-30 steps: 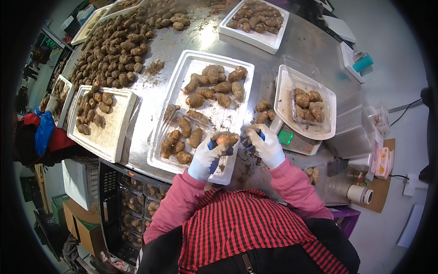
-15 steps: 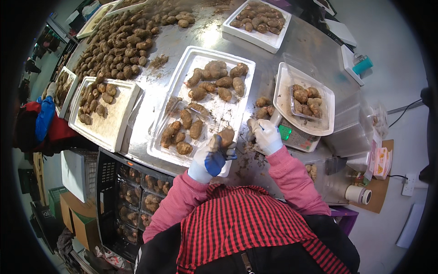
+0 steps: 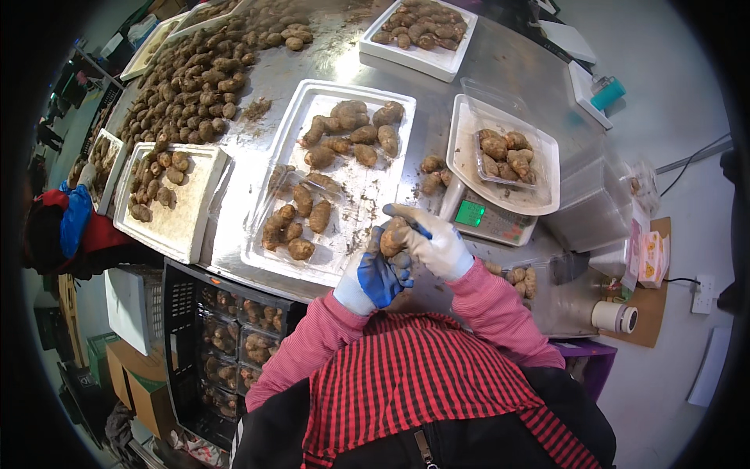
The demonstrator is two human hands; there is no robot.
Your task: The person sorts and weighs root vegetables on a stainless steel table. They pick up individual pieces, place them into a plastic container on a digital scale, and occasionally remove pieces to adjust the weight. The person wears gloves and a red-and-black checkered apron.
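You can make out no words or figures. Toward your counter's near right corner, the scale shows a lit green display, its characters too small to read. Marks on its keypad and on the pink box are blurred too.

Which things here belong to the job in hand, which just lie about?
Likely in the job:
- tuber, between left hand and right hand
- white tray nearby
- scale
- tuber heap

Seemingly just lying about:
- teal bottle
- pink box
- white canister
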